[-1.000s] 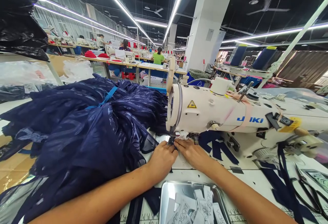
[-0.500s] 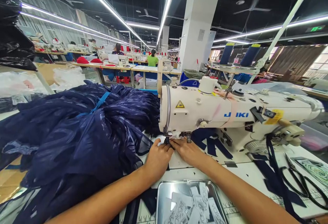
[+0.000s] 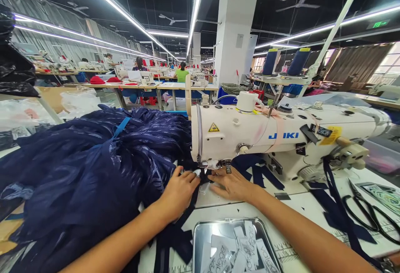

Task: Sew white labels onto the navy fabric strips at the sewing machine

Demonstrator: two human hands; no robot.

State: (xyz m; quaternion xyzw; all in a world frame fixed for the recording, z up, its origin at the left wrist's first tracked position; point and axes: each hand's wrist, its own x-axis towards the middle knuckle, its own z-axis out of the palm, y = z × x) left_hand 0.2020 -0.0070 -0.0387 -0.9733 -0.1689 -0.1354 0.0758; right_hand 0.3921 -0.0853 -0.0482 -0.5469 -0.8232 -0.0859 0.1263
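A white sewing machine [image 3: 256,129] stands over the work surface. Just left of its needle area, my left hand [image 3: 179,192] has its fingers bent together on dark navy fabric, pressing or pinching it. My right hand [image 3: 231,184] lies right of the needle area, its fingers spread at the edge of the fabric, fingertips partly under the machine head. A large heap of navy garments [image 3: 90,181], tied with a blue strip [image 3: 121,127], lies beside my left hand. Below my hands is a metal tray [image 3: 196,239] with printed white labels [image 3: 239,252].
Black scissors [image 3: 364,212] and navy strips [image 3: 340,214] lie at the right. Navy offcuts [image 3: 258,173] rest behind the needle area. Two navy thread cones [image 3: 298,61] stand beyond the machine. A person in green [image 3: 181,73] sits farther off.
My left hand has moved left, away from my right hand, and navy fabric shows between them. My right hand's fingers have spread. The view has shifted slightly.
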